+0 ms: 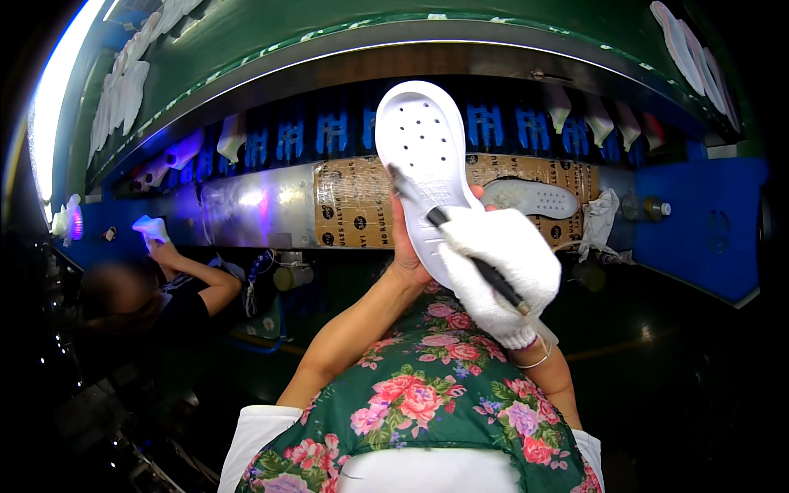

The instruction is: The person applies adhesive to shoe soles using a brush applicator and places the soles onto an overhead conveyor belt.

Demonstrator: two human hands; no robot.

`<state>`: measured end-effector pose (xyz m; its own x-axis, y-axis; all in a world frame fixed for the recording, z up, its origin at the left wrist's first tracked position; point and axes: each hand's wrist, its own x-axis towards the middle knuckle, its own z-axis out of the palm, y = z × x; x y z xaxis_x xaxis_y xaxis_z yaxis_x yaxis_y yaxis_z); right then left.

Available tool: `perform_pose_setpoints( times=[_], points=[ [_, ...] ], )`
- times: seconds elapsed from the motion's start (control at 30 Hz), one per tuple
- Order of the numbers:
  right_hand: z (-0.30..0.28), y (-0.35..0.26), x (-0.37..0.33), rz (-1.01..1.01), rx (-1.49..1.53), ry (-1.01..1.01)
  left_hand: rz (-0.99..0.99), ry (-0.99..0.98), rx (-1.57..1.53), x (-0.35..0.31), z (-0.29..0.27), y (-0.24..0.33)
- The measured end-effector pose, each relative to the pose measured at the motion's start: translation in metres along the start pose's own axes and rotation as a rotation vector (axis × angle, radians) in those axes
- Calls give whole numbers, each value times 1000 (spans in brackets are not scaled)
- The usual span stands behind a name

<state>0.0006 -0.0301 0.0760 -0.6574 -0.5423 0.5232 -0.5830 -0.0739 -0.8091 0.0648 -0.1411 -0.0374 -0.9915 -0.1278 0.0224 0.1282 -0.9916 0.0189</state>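
Observation:
My bare left hand (403, 251) is closed around the edges of a white shoe sole (421, 135), holding it up lengthwise above the bench. The sole has several small dark holes in its broad far end. In a white knitted glove, my right hand (514, 263) grips a slim brush (496, 283) with a black handle. The brush's dark tip lies over the sole's left edge, near its middle; I cannot tell whether it touches. A second, greyish-white sole (552, 200) rests on the cardboard to the right, partly behind my gloved hand.
Printed brown cardboard (353, 205) covers part of the metal bench (255, 205). Blue racks (333, 134) line the back, with light-coloured soles at either side. A white cloth (600, 220) and a small bottle (655, 209) sit right. At left, a co-worker's hand (167, 252) holds a pale piece.

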Motion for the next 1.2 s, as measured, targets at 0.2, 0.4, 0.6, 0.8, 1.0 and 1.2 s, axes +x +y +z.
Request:
perform_pose_setpoints(
  times=[0.2,0.4,0.6,0.8,1.0,1.2],
  points=[
    [11,4,-13,-98,-161,-55,-136,-96,80,3,-3,8],
    [-3,6,-12,90,-19,4,-43,119,8,3,5,9],
    [4,7,-5,-93,63,-152,-48,-40,28,6,-15,21],
    [4,10,-12,-188,-145,-151,-94,-128,91,17,1,32],
    [-9,21,-18,35,83,-127,-7,-88,-58,19,18,29],
    [-5,18,-21,-191,-6,-297,-45,-80,-55,21,20,37]
  ],
)
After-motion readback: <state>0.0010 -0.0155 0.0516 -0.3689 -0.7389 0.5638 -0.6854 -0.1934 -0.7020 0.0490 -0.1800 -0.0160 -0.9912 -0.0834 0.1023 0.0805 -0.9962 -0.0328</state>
